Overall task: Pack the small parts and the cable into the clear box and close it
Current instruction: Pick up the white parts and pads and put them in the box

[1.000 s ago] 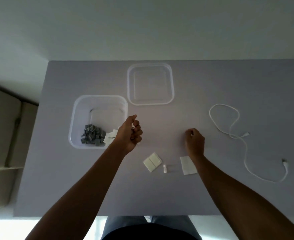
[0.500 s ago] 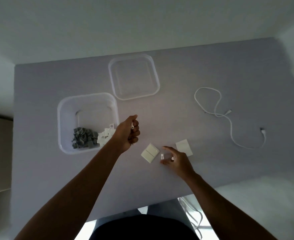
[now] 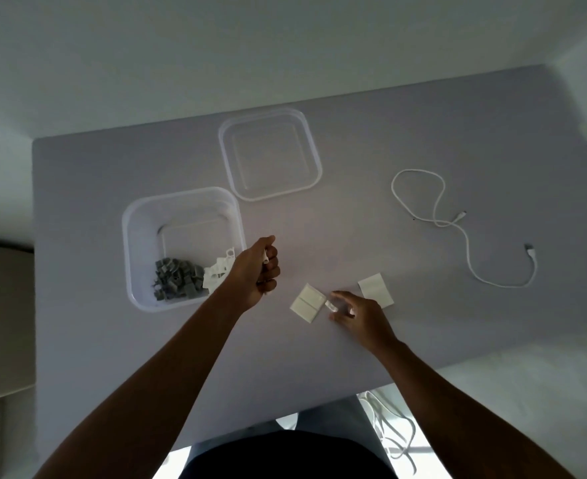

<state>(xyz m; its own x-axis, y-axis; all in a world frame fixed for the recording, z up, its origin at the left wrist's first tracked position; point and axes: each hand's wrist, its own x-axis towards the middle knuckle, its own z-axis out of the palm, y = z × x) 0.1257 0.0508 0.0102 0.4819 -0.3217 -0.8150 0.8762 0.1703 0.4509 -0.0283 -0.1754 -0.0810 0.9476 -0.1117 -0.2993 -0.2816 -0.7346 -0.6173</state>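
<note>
The clear box (image 3: 181,248) stands open on the grey worktop (image 3: 423,133), left of centre. Its near end holds a pile of small grey parts (image 3: 178,279) and, just beside them to the right, a cluster of small white parts (image 3: 220,273). The clear lid (image 3: 270,154) lies flat on the worktop beyond the box's far right corner, close to it; whether the two touch cannot be determined.

The left hand (image 3: 256,267) is held just beside the right wall of the box. Its fingers are curled into a fist around small white pieces, one of which shows between thumb and forefinger.

The right hand (image 3: 359,314) is low over the worktop near the front edge. Its thumb and forefinger are partly closed on a small white clip (image 3: 330,305); the remaining fingers are loosely spread. The clip lies just beside the right corner of a cream double-square pad (image 3: 306,303), which lies flat on the worktop. A second cream pad (image 3: 375,290) lies just right of the hand, partly hidden by it.

The white cable (image 3: 458,229) lies loose on the right part of the worktop, well apart from the box. It forms one loop at the far end and a curve ending in a connector at the right.

Below the front edge of the worktop, further white cords (image 3: 394,426) lie on the floor.
</note>
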